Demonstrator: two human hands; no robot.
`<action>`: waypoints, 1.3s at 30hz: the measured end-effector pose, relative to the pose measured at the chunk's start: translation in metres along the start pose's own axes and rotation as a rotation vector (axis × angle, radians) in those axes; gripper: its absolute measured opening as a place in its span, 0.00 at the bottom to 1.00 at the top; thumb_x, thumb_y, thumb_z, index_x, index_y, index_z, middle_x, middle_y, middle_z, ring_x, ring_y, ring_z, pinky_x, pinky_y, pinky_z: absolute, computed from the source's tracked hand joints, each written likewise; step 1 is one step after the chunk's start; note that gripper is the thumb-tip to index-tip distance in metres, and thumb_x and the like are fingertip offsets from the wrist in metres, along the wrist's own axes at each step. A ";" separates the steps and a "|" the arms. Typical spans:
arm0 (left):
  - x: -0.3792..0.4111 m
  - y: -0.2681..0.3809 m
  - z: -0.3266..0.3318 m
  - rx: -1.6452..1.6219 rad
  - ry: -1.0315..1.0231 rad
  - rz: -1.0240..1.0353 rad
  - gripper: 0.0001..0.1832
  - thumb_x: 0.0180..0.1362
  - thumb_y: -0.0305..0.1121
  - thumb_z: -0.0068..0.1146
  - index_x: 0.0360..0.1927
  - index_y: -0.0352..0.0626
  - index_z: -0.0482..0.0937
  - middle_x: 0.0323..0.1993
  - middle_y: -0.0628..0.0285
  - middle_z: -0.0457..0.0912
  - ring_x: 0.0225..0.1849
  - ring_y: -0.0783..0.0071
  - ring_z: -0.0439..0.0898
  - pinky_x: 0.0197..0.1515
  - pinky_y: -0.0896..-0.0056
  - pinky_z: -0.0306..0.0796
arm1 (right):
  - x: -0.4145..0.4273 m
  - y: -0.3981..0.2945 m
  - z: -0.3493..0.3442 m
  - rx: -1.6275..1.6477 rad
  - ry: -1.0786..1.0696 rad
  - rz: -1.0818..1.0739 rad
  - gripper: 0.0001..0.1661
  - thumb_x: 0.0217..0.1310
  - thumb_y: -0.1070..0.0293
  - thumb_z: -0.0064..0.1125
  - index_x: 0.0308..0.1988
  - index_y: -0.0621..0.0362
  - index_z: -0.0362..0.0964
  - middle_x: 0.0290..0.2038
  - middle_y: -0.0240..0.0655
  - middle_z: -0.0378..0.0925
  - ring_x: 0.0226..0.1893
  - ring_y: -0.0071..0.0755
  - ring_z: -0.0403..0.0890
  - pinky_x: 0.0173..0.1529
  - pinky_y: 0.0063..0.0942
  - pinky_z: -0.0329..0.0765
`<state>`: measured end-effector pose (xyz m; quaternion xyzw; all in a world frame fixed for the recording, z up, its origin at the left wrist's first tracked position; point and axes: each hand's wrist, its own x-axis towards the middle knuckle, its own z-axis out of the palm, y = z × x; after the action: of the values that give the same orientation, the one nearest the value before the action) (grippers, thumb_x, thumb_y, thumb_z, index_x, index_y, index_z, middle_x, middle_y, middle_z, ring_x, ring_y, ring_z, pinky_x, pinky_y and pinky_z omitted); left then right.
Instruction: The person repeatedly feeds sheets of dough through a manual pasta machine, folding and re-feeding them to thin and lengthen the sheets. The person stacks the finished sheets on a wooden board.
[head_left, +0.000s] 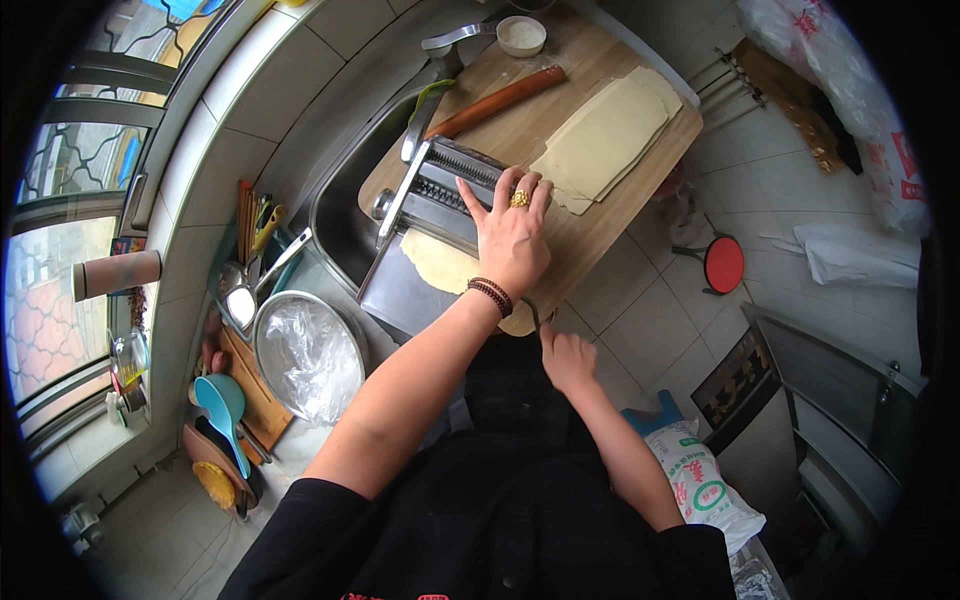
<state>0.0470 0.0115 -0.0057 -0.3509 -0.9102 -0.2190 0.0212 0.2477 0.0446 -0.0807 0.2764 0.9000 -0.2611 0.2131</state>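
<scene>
A metal hand-cranked pasta machine (450, 191) stands on a wooden board (480, 105). My left hand (514, 232) grips its top from above, the index finger spread apart from the others. Down at the near end, my right hand (568, 358) is closed around the crank handle (534, 313), whose grip is mostly hidden. One dough sheet (435, 262) lies on the machine's sloping metal tray (405, 292), partly covered by my left hand and wrist. Several flat dough sheets (611, 139) are stacked on the board beyond the machine.
A wooden rolling pin (499, 101) and a small bowl of white powder (521, 36) sit on the board's far side. The board partly covers a steel sink (337, 202). To the left is a metal basin (309, 356) with clear plastic film. Tiled floor (637, 300) lies right of the board.
</scene>
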 end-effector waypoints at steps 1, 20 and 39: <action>0.000 0.000 0.000 0.000 0.001 0.001 0.33 0.38 0.19 0.51 0.54 0.47 0.72 0.55 0.67 0.71 0.66 0.61 0.62 0.63 0.16 0.37 | -0.020 -0.006 -0.017 0.027 -0.042 -0.065 0.37 0.69 0.41 0.39 0.23 0.61 0.77 0.23 0.50 0.79 0.28 0.60 0.80 0.36 0.50 0.75; 0.001 0.002 0.000 -0.007 -0.012 -0.007 0.32 0.37 0.20 0.52 0.53 0.47 0.71 0.55 0.68 0.71 0.65 0.61 0.62 0.64 0.16 0.36 | 0.075 0.014 -0.027 -0.095 0.453 0.068 0.32 0.71 0.46 0.38 0.25 0.59 0.75 0.23 0.49 0.79 0.27 0.57 0.81 0.36 0.49 0.75; -0.001 -0.002 -0.017 -0.165 -0.020 -0.003 0.30 0.45 0.25 0.56 0.57 0.43 0.71 0.59 0.61 0.70 0.67 0.61 0.63 0.67 0.21 0.36 | 0.104 0.030 -0.097 0.030 0.096 -0.130 0.40 0.65 0.35 0.44 0.22 0.62 0.76 0.22 0.54 0.77 0.29 0.62 0.79 0.33 0.50 0.76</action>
<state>0.0444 0.0023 0.0086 -0.3523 -0.8897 -0.2897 -0.0172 0.1642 0.1631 -0.0711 0.2326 0.9212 -0.2746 0.1482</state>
